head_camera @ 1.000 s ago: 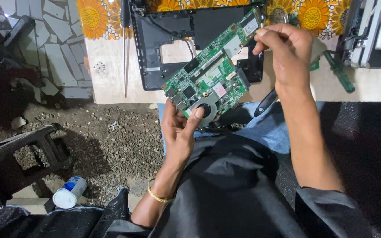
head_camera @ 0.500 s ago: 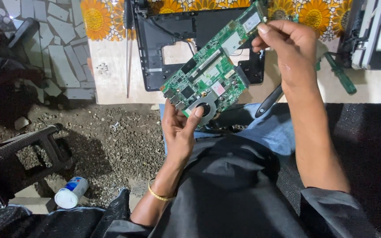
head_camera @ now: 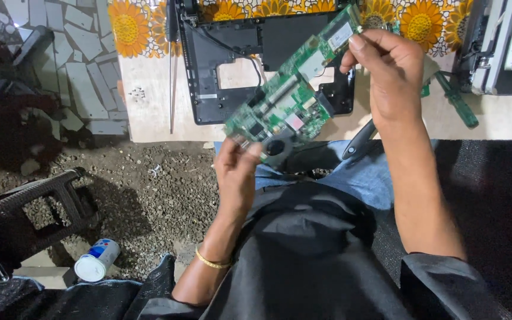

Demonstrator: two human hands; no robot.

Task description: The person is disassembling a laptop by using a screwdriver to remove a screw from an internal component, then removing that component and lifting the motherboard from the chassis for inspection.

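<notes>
Landmark, laptop base shell [head_camera: 232, 65]: black, opened, lying flat on the pale board edged with sunflower cloth [head_camera: 128, 26]; all positions below are taken from it.
Circuit board [head_camera: 288, 101]: green, held in the air in front of the shell's near right part, overlapping it in view; whether it touches the shell cannot be told.
Long axis: runs diagonally, low end toward the person at the shell's near edge, high end up over the shell's right side.
Right hand [head_camera: 389, 71]: to the right of the shell, fingers pinched narrow on the board's upper far end.
Left hand [head_camera: 238, 172]: just below the shell's near edge, thumb and fingers closed on the board's lower end beside the round fan part [head_camera: 277, 147].
Nearer hand: both are on the board, one at each end; the left sits closer to the body.
Green-handled screwdriver [head_camera: 457, 101]: well right of the shell, on the board surface.
Thin rod [head_camera: 172, 71]: just left of the shell, lying lengthwise.
White canister [head_camera: 97, 261]: on the gravel, well apart, toward the person's left.
</notes>
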